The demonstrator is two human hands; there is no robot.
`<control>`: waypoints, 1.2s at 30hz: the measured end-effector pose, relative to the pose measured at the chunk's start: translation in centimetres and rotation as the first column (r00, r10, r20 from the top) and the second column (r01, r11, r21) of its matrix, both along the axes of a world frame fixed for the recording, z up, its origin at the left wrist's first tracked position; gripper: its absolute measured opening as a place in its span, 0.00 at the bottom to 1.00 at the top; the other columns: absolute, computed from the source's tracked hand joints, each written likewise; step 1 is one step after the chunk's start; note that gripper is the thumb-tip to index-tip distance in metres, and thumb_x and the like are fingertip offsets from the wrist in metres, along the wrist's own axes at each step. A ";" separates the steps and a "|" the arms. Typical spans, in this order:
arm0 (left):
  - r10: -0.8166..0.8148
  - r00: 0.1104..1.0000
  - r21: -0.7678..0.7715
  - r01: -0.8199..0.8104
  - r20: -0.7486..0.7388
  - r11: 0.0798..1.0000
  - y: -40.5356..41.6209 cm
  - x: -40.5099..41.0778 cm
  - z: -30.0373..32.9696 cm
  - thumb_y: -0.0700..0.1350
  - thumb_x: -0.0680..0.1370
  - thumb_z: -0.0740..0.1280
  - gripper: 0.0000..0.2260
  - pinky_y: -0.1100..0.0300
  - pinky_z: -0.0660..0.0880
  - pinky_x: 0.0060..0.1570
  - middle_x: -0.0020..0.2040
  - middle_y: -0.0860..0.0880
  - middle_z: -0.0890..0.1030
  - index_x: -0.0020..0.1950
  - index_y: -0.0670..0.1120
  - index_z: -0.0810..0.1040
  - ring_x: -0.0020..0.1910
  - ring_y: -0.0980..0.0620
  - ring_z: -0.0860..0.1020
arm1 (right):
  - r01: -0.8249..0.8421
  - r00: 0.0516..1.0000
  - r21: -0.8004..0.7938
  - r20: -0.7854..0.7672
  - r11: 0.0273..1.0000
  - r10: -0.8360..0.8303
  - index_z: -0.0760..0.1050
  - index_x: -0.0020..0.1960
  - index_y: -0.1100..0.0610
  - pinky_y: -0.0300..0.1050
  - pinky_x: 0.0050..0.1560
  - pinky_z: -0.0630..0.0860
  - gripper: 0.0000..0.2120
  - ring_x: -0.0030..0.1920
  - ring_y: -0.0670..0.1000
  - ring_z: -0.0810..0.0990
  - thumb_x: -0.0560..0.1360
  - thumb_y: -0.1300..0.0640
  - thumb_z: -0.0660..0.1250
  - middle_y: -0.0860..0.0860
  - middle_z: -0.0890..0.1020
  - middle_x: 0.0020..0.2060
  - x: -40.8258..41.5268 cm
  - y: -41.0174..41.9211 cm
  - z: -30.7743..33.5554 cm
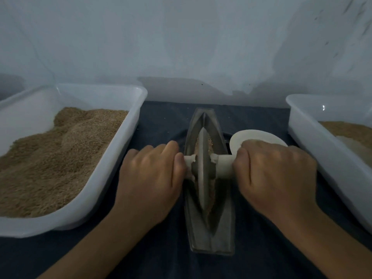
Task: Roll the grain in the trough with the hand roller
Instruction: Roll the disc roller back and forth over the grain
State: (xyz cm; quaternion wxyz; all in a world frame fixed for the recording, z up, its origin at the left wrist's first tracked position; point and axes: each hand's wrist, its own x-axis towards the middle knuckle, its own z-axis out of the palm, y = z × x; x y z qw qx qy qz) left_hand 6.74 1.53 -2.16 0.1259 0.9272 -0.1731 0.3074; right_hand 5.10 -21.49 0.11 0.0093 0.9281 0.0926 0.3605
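Both hands gripped the hand roller (203, 170) standing in the trough (209, 234) at the centre of the frame.

Its disc looked stiff and heavy, likely metal, and sat edge-down among the loose grain (210, 142) in the groove; the pale axle stubs either side were the places to hold. The left hand (149, 178) curled round the left stub, the right hand (275, 176) round the right. The trough lay on a dark cloth (165, 121) over the counter, a white tub (84, 214) of grain at left, another tub (314, 141) at right.
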 end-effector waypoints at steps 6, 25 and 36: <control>0.144 0.984 0.249 -0.115 -0.102 0.962 -1.9 5.3 1.7 0.42 0.82 0.41 0.21 0.56 0.60 0.33 0.35 0.51 0.65 0.43 0.47 0.72 0.32 0.48 0.68 | 0.141 0.955 0.010 -0.267 0.990 -0.133 0.66 0.30 0.55 0.45 0.31 0.52 0.25 0.26 0.50 0.65 0.76 0.45 0.41 0.50 0.70 0.26 7.2 -0.4 0.4; 0.092 0.996 0.116 -0.091 -0.003 0.989 -1.5 2.4 1.3 0.52 0.82 0.50 0.18 0.55 0.60 0.29 0.26 0.55 0.66 0.33 0.52 0.66 0.24 0.53 0.63 | 0.011 1.000 0.156 0.004 0.988 -0.012 0.66 0.28 0.51 0.37 0.28 0.49 0.23 0.21 0.47 0.60 0.80 0.49 0.51 0.45 0.66 0.22 2.5 -1.1 -2.2; 0.225 0.877 0.159 -0.172 -0.424 0.972 -3.0 13.0 3.2 0.57 0.81 0.47 0.22 0.50 0.67 0.42 0.39 0.48 0.74 0.43 0.47 0.75 0.38 0.46 0.72 | 0.209 0.784 0.040 -0.605 0.977 -0.143 0.76 0.41 0.55 0.49 0.37 0.64 0.25 0.38 0.55 0.77 0.80 0.43 0.46 0.54 0.79 0.37 13.1 -1.1 2.6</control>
